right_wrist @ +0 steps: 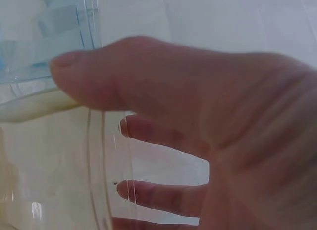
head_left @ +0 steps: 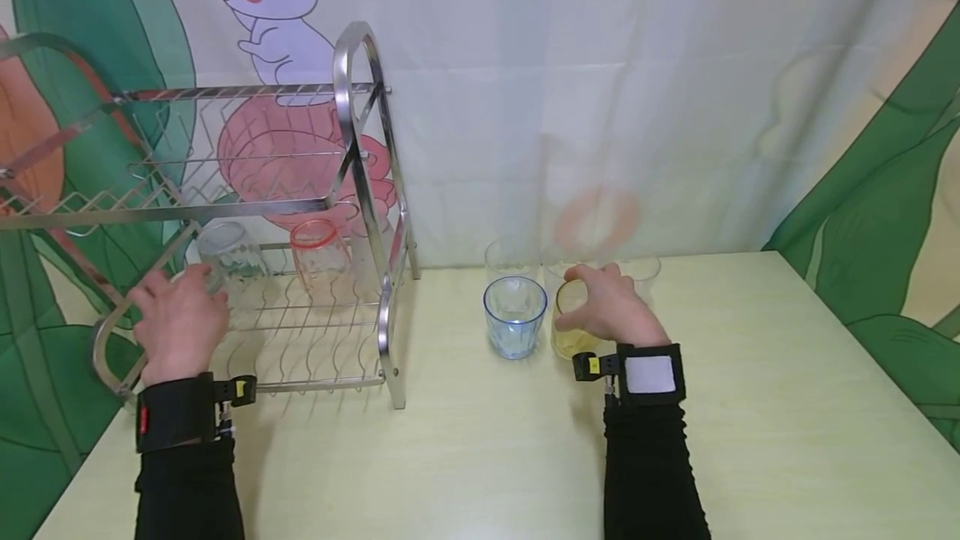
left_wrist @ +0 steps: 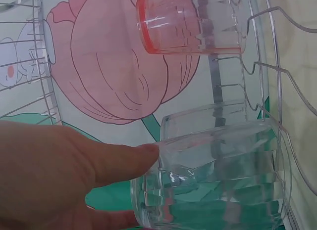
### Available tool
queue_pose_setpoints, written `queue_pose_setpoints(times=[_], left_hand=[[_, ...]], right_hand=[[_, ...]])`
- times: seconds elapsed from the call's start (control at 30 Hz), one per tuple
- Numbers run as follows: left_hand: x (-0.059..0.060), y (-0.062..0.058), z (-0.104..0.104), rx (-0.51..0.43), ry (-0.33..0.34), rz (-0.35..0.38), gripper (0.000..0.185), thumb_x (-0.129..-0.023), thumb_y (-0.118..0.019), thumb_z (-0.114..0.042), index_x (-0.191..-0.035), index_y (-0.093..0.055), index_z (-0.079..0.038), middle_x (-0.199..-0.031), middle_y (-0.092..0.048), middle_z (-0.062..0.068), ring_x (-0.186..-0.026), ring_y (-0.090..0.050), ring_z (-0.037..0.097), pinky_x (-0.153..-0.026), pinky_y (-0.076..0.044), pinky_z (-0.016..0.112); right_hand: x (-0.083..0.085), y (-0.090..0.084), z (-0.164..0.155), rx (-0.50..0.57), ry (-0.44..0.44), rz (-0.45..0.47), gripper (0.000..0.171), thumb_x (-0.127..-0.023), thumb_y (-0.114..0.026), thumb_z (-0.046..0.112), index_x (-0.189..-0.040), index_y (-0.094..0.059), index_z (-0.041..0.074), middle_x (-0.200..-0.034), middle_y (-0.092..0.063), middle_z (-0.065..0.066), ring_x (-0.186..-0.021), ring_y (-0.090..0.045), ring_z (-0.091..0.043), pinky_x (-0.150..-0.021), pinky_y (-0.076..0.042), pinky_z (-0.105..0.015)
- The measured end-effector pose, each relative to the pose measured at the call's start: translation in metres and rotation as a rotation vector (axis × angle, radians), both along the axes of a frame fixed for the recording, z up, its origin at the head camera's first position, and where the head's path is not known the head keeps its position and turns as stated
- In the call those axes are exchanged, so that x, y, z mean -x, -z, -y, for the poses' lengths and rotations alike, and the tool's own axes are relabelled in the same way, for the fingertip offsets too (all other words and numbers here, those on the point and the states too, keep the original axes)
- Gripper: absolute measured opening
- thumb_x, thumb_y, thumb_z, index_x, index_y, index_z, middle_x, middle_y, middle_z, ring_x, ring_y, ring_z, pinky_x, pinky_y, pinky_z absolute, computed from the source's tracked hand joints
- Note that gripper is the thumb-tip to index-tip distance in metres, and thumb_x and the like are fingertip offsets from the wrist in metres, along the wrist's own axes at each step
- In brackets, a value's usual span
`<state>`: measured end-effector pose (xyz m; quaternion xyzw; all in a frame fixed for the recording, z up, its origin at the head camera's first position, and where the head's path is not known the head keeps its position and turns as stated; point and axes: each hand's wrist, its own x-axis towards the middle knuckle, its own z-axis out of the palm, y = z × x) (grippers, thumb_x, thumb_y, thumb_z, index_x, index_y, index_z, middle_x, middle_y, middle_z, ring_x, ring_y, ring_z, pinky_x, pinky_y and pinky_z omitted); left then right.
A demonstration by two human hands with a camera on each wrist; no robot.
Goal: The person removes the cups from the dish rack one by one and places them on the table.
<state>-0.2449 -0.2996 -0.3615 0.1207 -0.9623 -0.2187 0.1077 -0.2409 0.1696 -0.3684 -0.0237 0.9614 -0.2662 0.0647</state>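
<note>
Now the left hand [head_left: 180, 319] grips a clear glass [head_left: 228, 261] on the rack's [head_left: 386, 332] lower shelf, frame left; the right hand [head_left: 615, 307] curls around a yellow glass [head_left: 567, 332] on the bench [head_left: 750, 407], beside a blue glass [head_left: 514, 315].

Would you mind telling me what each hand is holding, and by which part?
The left hand holds a clear glass on the rack by its side wall. The right hand grips a yellow glass around its side.

You wear ribbed black sleeves [head_left: 651, 473] and black wrist straps: the left strap [head_left: 174, 412] shows a red tag, the right strap [head_left: 649, 373] a white patch; both have yellow clips.
</note>
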Motion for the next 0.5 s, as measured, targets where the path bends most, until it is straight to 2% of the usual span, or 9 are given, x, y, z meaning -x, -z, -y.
queue_pose_setpoints(times=[0.13,0.27,0.4,0.5], left_hand=[[-0.0009,0.0006,0.0012,-0.012,0.003,0.001,0.053,-0.102,-0.045,-0.012,-0.147,-0.025,0.008,-0.135,-0.015,0.049,-0.124,-0.013,0.065,-0.083,-0.028,0.079],[-0.0026,-0.0015,0.0052,-0.037,0.050,0.044,0.058,-0.103,-0.039,-0.011,-0.152,-0.012,0.004,-0.140,-0.004,0.051,-0.123,-0.007,0.072,-0.083,-0.023,0.083],[-0.0032,-0.0041,0.0087,-0.049,0.076,0.102,0.058,-0.103,-0.034,-0.010,-0.153,-0.007,0.002,-0.143,0.006,0.051,-0.122,-0.003,0.076,-0.084,-0.020,0.084],[-0.0028,-0.0042,0.0093,-0.041,0.069,0.120,0.059,-0.104,-0.035,-0.012,-0.154,-0.006,0.001,-0.142,0.004,0.050,-0.123,-0.005,0.075,-0.086,-0.019,0.084]], right_hand=[[-0.0002,0.0015,0.0003,-0.002,0.017,0.012,0.069,-0.081,-0.077,0.031,-0.141,-0.049,0.013,-0.135,-0.038,-0.026,-0.114,-0.037,-0.043,-0.080,-0.047,-0.054],[0.0005,0.0017,0.0013,0.002,0.031,0.010,0.070,-0.081,-0.076,0.032,-0.142,-0.048,0.011,-0.136,-0.037,-0.027,-0.115,-0.037,-0.044,-0.081,-0.047,-0.056],[0.0020,0.0021,0.0039,0.004,0.041,0.004,0.071,-0.081,-0.077,0.034,-0.141,-0.048,0.010,-0.137,-0.036,-0.028,-0.116,-0.036,-0.044,-0.082,-0.046,-0.057],[0.0030,0.0026,0.0067,-0.005,0.041,0.009,0.072,-0.080,-0.078,0.035,-0.141,-0.048,0.010,-0.138,-0.036,-0.029,-0.119,-0.035,-0.046,-0.084,-0.046,-0.059]])
